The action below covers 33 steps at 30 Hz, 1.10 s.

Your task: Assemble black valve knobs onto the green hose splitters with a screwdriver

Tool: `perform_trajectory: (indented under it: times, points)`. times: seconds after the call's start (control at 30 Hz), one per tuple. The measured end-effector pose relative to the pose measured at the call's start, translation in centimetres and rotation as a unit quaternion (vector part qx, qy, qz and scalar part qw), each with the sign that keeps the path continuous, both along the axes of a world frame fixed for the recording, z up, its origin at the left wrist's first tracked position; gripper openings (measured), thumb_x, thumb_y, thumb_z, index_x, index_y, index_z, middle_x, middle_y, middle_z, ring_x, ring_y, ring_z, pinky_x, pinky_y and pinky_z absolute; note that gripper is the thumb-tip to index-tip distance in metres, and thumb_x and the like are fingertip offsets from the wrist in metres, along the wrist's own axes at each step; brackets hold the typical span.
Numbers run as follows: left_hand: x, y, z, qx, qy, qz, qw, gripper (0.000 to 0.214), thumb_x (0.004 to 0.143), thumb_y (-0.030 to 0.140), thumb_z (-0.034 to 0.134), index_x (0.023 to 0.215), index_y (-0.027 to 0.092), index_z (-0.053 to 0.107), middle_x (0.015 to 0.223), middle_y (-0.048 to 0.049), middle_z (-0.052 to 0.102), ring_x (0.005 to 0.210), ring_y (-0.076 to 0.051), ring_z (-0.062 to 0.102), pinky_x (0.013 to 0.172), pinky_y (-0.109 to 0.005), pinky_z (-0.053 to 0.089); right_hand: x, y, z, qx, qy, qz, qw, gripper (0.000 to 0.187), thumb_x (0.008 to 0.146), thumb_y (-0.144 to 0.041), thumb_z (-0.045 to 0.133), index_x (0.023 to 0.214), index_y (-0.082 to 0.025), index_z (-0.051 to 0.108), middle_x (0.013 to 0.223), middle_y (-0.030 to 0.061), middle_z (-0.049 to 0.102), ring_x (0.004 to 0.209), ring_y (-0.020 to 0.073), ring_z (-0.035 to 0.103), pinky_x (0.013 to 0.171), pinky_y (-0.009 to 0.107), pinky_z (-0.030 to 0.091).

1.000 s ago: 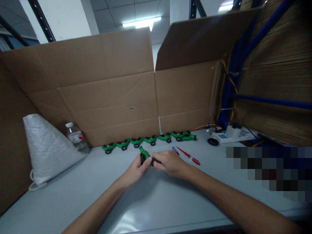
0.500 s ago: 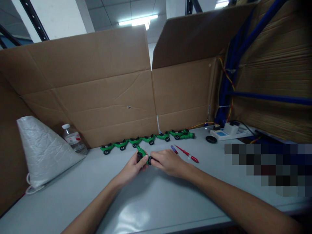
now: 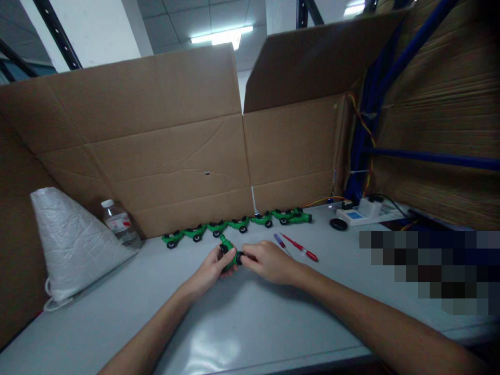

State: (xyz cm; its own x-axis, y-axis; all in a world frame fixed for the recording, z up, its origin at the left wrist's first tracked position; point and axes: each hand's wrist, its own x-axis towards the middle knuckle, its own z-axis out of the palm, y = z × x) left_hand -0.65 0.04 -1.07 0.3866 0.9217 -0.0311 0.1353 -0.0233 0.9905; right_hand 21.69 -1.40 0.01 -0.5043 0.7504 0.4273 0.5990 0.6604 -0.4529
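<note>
My left hand [image 3: 213,267] is closed round a small green toy car [image 3: 227,251] held just above the grey table [image 3: 250,323]. My right hand [image 3: 266,262] pinches a black wheel [image 3: 239,257] at the car's right side, fingers together. Both hands meet at the middle of the table. Behind them a row of several finished green toy cars [image 3: 234,225] with black wheels stands along the foot of the cardboard wall.
A red-handled screwdriver [image 3: 302,249] and a blue-handled one [image 3: 279,241] lie right of my hands. A white bag [image 3: 70,245] and a water bottle [image 3: 120,224] stand at the left. A black wheel [image 3: 338,224] and a power strip [image 3: 363,211] sit at the back right. Cardboard walls [image 3: 167,146] enclose the table.
My hands have stayed together on the green car, with only small shifts of the fingers. The view has moved slightly.
</note>
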Motion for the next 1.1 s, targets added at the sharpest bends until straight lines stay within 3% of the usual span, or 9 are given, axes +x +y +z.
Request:
perform_trajectory:
  times: [0.13, 0.4, 0.63, 0.87, 1.1]
  points:
    - [-0.3, 0.4, -0.2, -0.015, -0.016, 0.004, 1.0, 0.055, 0.087, 0.066, 0.074, 0.105, 0.016, 0.06, 0.081, -0.0016, 0.066, 0.064, -0.012, 0.057, 0.056, -0.022, 0.037, 0.0, -0.1, 0.2, -0.008, 0.009, 0.007, 1.0, 0.021, 0.101, -0.023, 0.058, 0.083, -0.018, 0.068, 0.072, 0.0003, 0.065, 0.065, 0.0138, 0.051, 0.064, 0.027, 0.026]
    - [0.1, -0.4, 1.0, -0.051, -0.046, 0.006, 0.998, 0.055, 0.085, 0.064, 0.077, 0.105, 0.015, 0.06, 0.081, -0.0024, 0.065, 0.067, -0.012, 0.058, 0.057, -0.022, 0.037, -0.3, -0.2, 0.2, -0.031, 0.055, 0.013, 0.998, 0.025, 0.1, -0.023, 0.059, 0.077, -0.018, 0.066, 0.065, -0.0019, 0.06, 0.062, 0.0127, 0.049, 0.062, 0.026, 0.027]
    - [0.7, -0.8, 0.3, -0.004, -0.004, -0.002, 1.0, 0.063, 0.083, 0.072, 0.075, 0.104, 0.015, 0.057, 0.082, -0.0008, 0.062, 0.069, -0.011, 0.054, 0.062, -0.023, 0.04, -0.6, 0.1, 0.1, -0.066, 0.074, 0.007, 0.995, 0.017, 0.094, -0.017, 0.061, 0.077, -0.018, 0.066, 0.066, -0.0025, 0.064, 0.06, 0.0117, 0.051, 0.06, 0.025, 0.027]
    - [0.3, -0.9, 0.0, 0.016, 0.018, -0.05, 0.998, 0.056, 0.091, 0.07, 0.066, 0.102, 0.017, 0.053, 0.08, 0.0013, 0.059, 0.065, -0.01, 0.048, 0.06, -0.024, 0.036, -0.3, 0.2, 0.2, -0.114, 0.078, 0.045, 0.989, 0.019, 0.092, -0.016, 0.06, 0.073, -0.018, 0.062, 0.062, -0.0037, 0.061, 0.059, 0.0116, 0.051, 0.059, 0.024, 0.028]
    - [0.0, -0.5, -0.2, 0.054, 0.06, -0.064, 0.995, 0.058, 0.091, 0.074, 0.062, 0.099, 0.018, 0.052, 0.078, 0.0017, 0.057, 0.066, -0.011, 0.047, 0.061, -0.026, 0.037, -0.5, 0.1, -0.1, -0.093, 0.043, 0.034, 0.994, 0.017, 0.092, -0.02, 0.062, 0.075, -0.018, 0.063, 0.062, -0.0044, 0.055, 0.058, 0.0114, 0.041, 0.058, 0.026, 0.022]
